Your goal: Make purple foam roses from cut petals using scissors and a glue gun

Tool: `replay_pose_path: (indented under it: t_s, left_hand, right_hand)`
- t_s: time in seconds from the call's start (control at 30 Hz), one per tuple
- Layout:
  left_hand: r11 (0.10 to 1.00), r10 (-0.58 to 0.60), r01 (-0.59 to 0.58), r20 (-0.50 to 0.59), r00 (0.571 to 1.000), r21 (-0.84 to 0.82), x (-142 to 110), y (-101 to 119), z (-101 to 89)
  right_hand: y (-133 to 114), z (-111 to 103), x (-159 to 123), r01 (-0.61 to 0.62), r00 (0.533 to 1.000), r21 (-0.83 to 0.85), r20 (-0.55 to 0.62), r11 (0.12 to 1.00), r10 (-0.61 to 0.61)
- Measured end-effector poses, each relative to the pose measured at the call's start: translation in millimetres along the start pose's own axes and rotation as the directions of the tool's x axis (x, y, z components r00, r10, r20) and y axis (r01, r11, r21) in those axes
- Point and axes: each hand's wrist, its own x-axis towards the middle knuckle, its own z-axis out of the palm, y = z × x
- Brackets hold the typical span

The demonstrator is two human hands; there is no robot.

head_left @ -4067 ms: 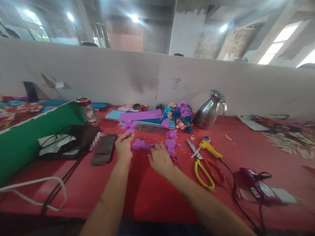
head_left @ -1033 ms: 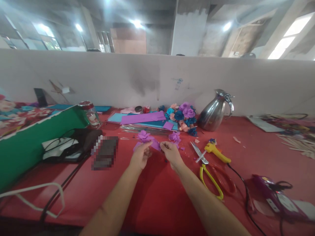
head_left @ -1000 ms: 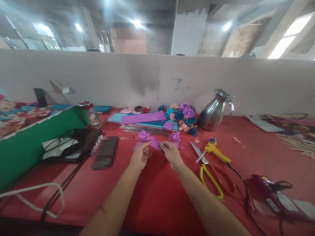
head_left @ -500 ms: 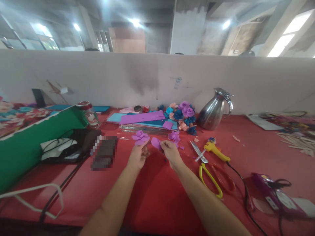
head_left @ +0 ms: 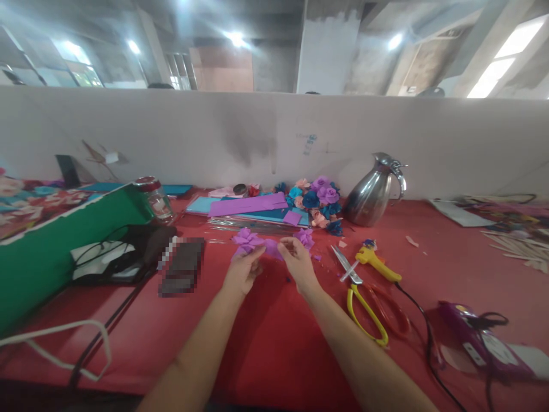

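My left hand (head_left: 242,271) pinches a half-made purple paper flower (head_left: 246,238) by its base, just above the red table (head_left: 266,337). My right hand (head_left: 297,262) pinches a loose purple petal (head_left: 271,248) and holds it against the flower's right side. Both hands are closed, close together at the middle of the table. More purple petal pieces (head_left: 305,236) lie just behind my right hand.
Yellow-handled scissors (head_left: 359,294) and a yellow glue gun (head_left: 375,261) lie to the right, with a cord and a purple device (head_left: 476,340). A steel jug (head_left: 372,191), finished paper flowers (head_left: 315,200) and coloured sheets (head_left: 249,206) stand at the back. A phone (head_left: 182,266) and green board (head_left: 51,240) are left.
Since four seconds ago my right hand lifted a petal off the table. In the last half second it brought the petal left against the flower in my left hand.
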Motion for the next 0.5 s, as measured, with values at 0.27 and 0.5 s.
replay_pose_path:
  t_s: [0.27,0.5]
  left_hand:
    - [1.000,-0.013,0.013,0.008,1.000,0.011,-1.5,0.2,0.9]
    - [1.000,-0.030,0.030,0.012,0.999,0.009,-4.4,1.0,1.5]
  right_hand:
    - [-2.3,1.4,-2.5,-0.086,0.996,0.124,0.043,0.989,0.081]
    - [-3.5,2.5,-1.7,-0.081,0.996,0.168,0.043,0.983,0.075]
